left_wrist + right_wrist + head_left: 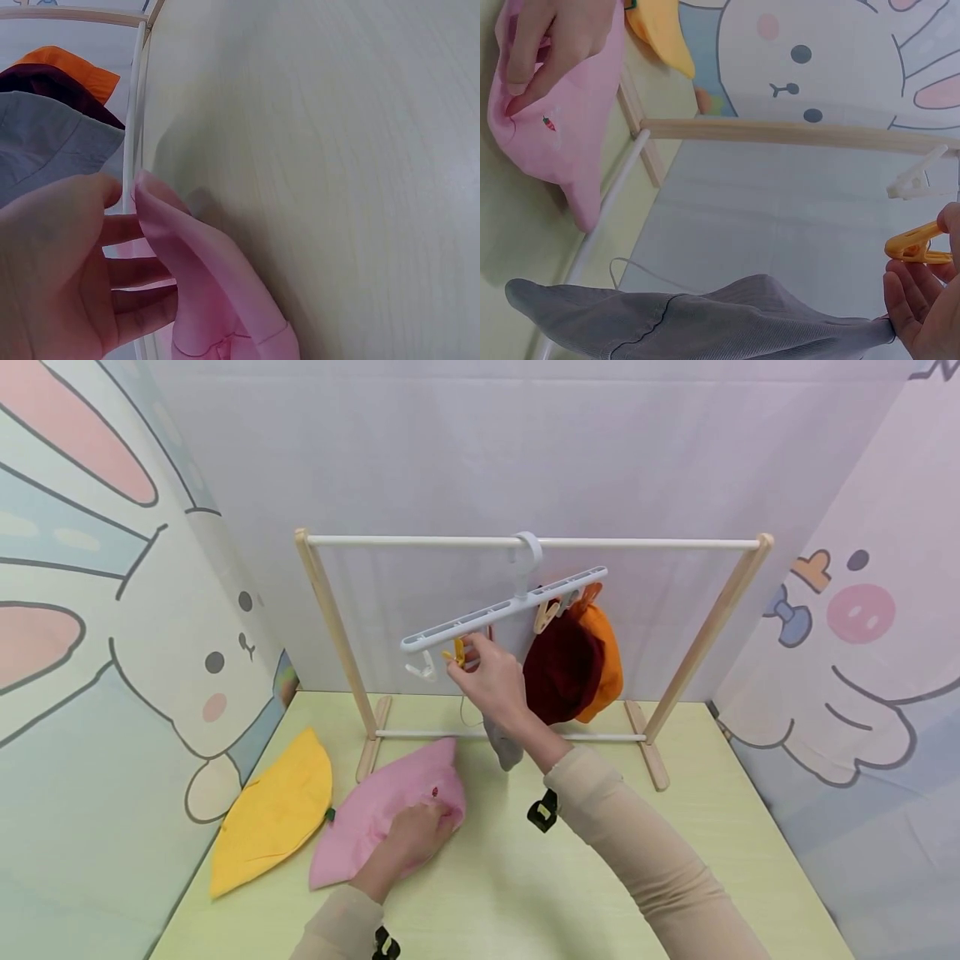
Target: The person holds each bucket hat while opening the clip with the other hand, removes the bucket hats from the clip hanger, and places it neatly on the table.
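Observation:
A pink bucket hat (390, 797) with a small chili-like motif lies folded on the table. My left hand (417, 835) pinches its edge, and the hat's hollow (206, 300) shows in the left wrist view. My right hand (495, 681) is raised to a white hanger (517, 604), thumb and fingers about a yellow clothes clip (915, 246). Left of that clip hangs a white clip (422, 667). Below my right fingers a grey hat (727, 322) hangs, partly hidden by my arm in the head view. Further right hang a dark red hat (558, 668) and an orange hat (606, 652).
The hanger hooks over the white bar (420, 541) of a wooden-legged rack (337, 635). A yellow hat (277, 806) lies left of the pink one on the pale table (675, 877). Cartoon-printed cloth walls (247, 460) stand around the table.

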Motion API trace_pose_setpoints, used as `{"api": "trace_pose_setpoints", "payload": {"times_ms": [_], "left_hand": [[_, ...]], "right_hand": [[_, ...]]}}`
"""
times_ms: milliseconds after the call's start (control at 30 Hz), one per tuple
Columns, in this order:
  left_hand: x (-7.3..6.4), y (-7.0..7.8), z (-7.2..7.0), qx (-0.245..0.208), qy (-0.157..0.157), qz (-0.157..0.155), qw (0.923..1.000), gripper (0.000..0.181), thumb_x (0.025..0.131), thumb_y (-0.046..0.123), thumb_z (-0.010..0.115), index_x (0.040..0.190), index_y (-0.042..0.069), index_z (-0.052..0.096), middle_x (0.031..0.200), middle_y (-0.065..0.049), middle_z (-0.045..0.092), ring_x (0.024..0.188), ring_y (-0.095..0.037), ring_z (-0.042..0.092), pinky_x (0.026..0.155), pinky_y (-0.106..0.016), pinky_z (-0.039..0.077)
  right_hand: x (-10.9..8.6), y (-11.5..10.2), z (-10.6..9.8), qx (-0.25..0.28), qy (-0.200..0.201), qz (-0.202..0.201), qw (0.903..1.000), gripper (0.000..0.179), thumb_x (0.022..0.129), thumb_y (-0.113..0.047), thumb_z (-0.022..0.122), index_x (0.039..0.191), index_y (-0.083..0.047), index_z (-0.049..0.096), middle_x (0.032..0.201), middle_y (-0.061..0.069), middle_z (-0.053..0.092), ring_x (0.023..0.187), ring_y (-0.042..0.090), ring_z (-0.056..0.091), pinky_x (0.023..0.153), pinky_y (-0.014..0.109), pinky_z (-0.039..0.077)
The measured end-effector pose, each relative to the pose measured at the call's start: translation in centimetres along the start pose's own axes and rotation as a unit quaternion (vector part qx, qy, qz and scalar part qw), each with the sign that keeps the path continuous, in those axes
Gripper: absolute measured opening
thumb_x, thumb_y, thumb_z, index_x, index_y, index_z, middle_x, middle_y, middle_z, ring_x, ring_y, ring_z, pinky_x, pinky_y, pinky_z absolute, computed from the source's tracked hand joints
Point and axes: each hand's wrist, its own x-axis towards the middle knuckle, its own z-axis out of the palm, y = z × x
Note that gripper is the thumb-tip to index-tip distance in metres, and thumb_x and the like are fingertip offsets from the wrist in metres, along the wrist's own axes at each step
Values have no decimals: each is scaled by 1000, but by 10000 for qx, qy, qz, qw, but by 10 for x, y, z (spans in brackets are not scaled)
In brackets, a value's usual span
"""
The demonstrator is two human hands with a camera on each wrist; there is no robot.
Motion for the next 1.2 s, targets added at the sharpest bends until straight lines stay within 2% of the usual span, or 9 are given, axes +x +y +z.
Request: {"api": "trace_pose_setpoints", "payload": {"times_ms": [67, 233, 300, 433, 733, 933, 1200], "left_hand": [[-1, 0, -1, 48, -83, 13, 10000, 20, 91, 27, 51, 92, 15, 67, 83, -5, 65, 73, -25, 61, 62, -40, 46], [-3, 1, -3, 268, -296, 74, 9992, 24, 81, 16, 56, 101, 10, 66, 93, -10, 67, 82, -30, 64, 65, -44, 50], [-4, 1, -4, 387, -302, 124, 9987, 30, 79, 15, 58, 108, 10, 66, 99, -12, 67, 87, -33, 63, 67, -45, 50], [-4, 2, -4, 597, -285, 105, 9978, 33, 79, 15, 61, 111, 11, 65, 103, -12, 67, 92, -32, 63, 68, -46, 50], [-5, 5, 1, 729, -130, -106, 9972, 32, 75, 17, 68, 107, 12, 67, 99, -12, 63, 81, -32, 62, 56, -44, 50], [-5, 5, 3, 802, 28, -119, 9967, 32, 75, 19, 71, 106, 12, 67, 102, -14, 61, 81, -34, 62, 55, -46, 50], [-1, 3, 8, 973, 20, -183, 9951, 34, 72, 17, 70, 104, 9, 65, 105, -17, 58, 79, -33, 60, 53, -45, 49]], "right_hand": [[0, 0, 0, -9, -14, -8, 10000, 25, 81, -27, 65, 102, -14, 62, 84, -2, 70, 65, 5, 63, 55, 23, 48], [0, -1, 0, 3, -7, -20, 10000, 25, 81, -28, 65, 102, -15, 61, 84, -3, 69, 66, 4, 63, 55, 22, 48], [0, 0, 0, 20, 5, -23, 10000, 25, 81, -28, 64, 102, -15, 61, 84, -3, 69, 66, 4, 63, 55, 23, 48], [0, -1, 0, 23, 11, 6, 10000, 25, 81, -28, 64, 102, -15, 62, 84, -3, 69, 66, 4, 63, 56, 24, 48], [-1, -2, 0, -9, 19, 63, 10000, 24, 81, -28, 64, 102, -16, 62, 82, -4, 68, 65, 4, 62, 56, 25, 47], [0, -2, 1, -27, 64, 12, 10000, 23, 81, -28, 64, 100, -15, 61, 81, -4, 68, 65, 4, 62, 54, 24, 47], [0, -2, 1, -19, 159, -77, 9998, 23, 81, -26, 64, 100, -14, 61, 82, -3, 67, 65, 6, 62, 54, 24, 47]]}}
